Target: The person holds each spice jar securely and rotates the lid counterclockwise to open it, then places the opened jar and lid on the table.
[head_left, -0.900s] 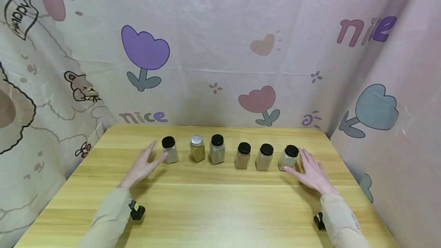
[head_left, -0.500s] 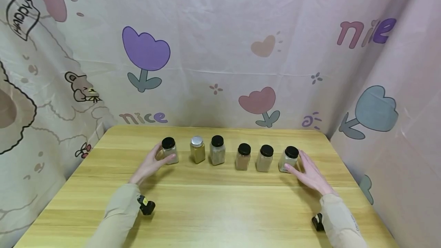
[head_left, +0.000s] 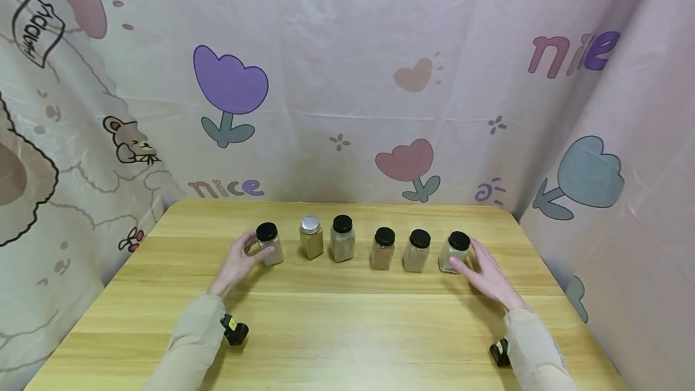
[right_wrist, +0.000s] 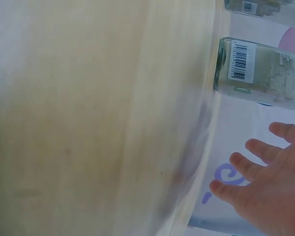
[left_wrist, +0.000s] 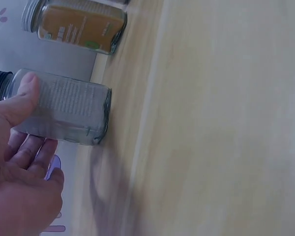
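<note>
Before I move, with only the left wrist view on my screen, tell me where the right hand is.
Observer: The right hand is at the rightmost jar, with its thumb on the near side.
Operator: Tell me which lid is on the jar just right of the silver-lidded jar.
Observer: That third jar has a black lid.
Operator: Describe any label you can make out on the rightmost one.
Observer: The right wrist view shows a barcode label near its base.
</note>
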Demonstrator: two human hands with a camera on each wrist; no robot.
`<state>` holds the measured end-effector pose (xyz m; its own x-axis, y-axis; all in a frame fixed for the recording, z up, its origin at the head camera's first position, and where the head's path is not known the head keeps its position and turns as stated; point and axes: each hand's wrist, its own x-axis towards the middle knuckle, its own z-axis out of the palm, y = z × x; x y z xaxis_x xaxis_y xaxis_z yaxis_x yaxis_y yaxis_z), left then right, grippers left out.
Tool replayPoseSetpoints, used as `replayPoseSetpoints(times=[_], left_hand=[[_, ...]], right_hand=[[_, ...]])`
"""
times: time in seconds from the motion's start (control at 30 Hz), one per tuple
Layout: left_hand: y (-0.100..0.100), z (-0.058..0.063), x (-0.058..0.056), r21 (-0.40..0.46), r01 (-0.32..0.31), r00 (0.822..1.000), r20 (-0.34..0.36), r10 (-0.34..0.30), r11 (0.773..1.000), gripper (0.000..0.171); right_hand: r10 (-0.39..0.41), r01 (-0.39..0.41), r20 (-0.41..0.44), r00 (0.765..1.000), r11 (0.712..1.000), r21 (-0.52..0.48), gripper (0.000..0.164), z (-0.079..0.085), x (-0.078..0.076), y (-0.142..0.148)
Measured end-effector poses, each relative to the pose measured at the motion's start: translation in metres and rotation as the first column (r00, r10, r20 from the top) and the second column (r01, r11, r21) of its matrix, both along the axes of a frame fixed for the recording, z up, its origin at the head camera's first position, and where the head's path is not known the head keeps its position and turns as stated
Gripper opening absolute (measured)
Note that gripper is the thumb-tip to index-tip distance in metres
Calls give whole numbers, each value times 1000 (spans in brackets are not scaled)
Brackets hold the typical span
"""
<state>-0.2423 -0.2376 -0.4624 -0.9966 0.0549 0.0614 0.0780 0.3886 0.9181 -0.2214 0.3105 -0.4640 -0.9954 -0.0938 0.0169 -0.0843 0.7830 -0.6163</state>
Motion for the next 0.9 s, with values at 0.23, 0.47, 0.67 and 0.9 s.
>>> replayPoseSetpoints(times=[0.23,0.47,0.67,0.9], left_hand=[[7,-4,12,67,3,998,65,-7,998,67],[21,-7,20,143,2,997,77,-13,990,64],[36,-10,25,180,-2,997,76,-12,984,65],[55,-13,31,211,-13,997,78,-3,977,64]], right_hand=[[-28,28,-5,1000,997,-73,90,2,6,-2],[-122,128,41,992,969,-213,94,6,16,-13],[-280,257,-12,960,897,-359,92,8,22,-32],[-395,266,-173,902,825,-499,82,7,26,-59]])
